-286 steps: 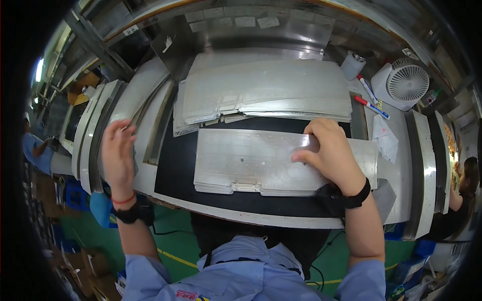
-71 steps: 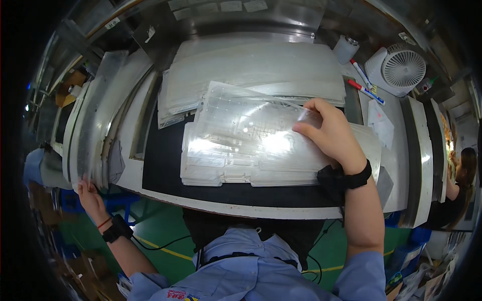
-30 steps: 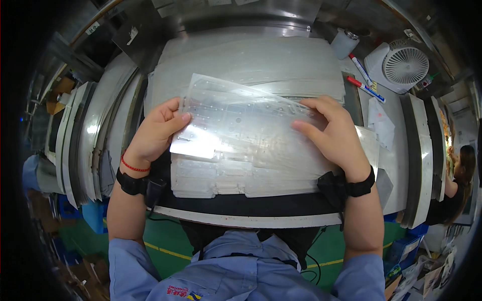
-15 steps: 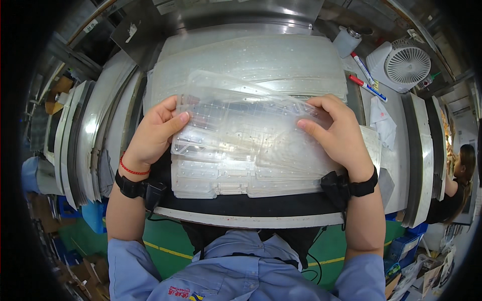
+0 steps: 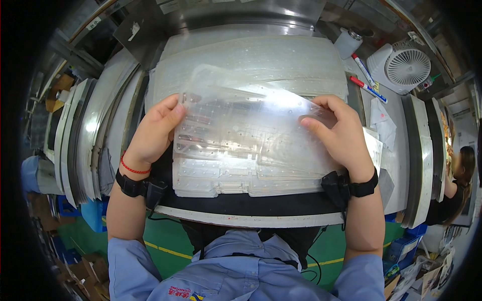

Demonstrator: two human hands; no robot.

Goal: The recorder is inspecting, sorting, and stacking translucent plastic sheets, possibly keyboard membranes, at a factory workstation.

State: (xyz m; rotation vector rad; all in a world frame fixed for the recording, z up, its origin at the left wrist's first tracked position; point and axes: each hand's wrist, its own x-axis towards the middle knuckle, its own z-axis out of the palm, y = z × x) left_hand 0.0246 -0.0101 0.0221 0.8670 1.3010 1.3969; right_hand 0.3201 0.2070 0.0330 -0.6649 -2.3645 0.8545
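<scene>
Between my hands is a clear plastic sheet (image 5: 241, 113) with small dots on it, tilted so that light glares off its upper right. My left hand (image 5: 158, 133) pinches its left edge between thumb and fingers. On the opposite edge my right hand (image 5: 336, 133) has its thumb on top and its fingers behind. Below lies a stack of similar clear sheets (image 5: 291, 183), with notched front edges, on a black mat (image 5: 261, 204). Behind the held sheet rests a larger pile of translucent sheets (image 5: 251, 52).
Stacked boards (image 5: 100, 125) stand along the left; more panels (image 5: 417, 160) stand at right. A white fan (image 5: 396, 65), a bottle (image 5: 347, 42), a red-capped marker (image 5: 368, 89) and a white cloth (image 5: 383, 123) sit on the right. A person (image 5: 457, 185) is at the far right.
The held sheet has tilted and now reflects a bright glare near its upper right. My left fingers have shifted slightly along its edge; my right hand has barely moved.
</scene>
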